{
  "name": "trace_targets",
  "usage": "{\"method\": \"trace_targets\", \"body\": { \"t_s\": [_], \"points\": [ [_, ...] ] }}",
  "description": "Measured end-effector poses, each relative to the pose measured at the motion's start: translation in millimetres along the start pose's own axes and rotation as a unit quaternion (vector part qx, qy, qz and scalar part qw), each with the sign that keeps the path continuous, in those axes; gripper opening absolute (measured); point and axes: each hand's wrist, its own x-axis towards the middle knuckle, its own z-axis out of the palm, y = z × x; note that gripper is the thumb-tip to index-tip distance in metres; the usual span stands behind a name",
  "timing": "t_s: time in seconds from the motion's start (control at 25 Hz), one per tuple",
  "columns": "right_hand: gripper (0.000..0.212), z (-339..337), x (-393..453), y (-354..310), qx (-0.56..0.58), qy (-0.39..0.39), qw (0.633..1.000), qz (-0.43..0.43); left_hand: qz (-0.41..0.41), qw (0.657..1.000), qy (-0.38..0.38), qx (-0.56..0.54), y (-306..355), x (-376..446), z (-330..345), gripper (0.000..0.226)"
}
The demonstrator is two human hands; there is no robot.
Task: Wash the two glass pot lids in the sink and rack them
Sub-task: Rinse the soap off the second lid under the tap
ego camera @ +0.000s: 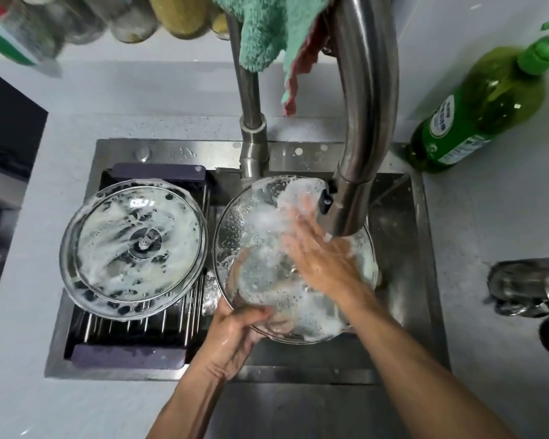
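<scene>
Glass lid point(260, 280), round and filmed with white suds, is held tilted over the sink basin point(393, 264) just under the faucet spout point(362, 122); the left hand point(235, 337) grasps its near rim, thumb curled over the upper face and fingers seen blurred through the glass beneath, while the right hand point(317, 251) lies flat on the soapy surface with fingers straight and spread, its fingertips smeared by motion near the far edge. A small dark part shows at the lid's far rim beside the spout, too blurred to tell what it is. The second lid point(133, 248), also clear glass streaked with foam and with a metal fitting at its centre, rests well apart from both hands on the rack point(133, 331), whose thin metal rods and dark end bars span the left half of the sink. The steel faucet rises from the wet back ledge and arches forward, hiding part of the held lid's right side. A green fuzzy cloth point(267, 30) hangs over the faucet, with a pink one point(301, 71) behind it. A green soap bottle point(479, 112) with a pump top stands on the pale counter point(488, 217) to the right, and blurred jars point(133, 20) line the wall at the top
</scene>
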Motion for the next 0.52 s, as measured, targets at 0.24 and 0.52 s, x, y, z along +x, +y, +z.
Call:
{"method": "trace_targets", "body": {
  "t_s": [0.24,0.52],
  "points": [
    [0.062,31,-2,-15,-0.039,-0.002,0.994,-0.105,-0.056,0.998,0.017,0.006,-7,-7,-4,0.101],
    [0.059,30,-13,15,-0.090,0.125,0.987,0.036,-0.022,0.999,-0.033,0.034,8,-1,-16,0.099]
  ]
}}
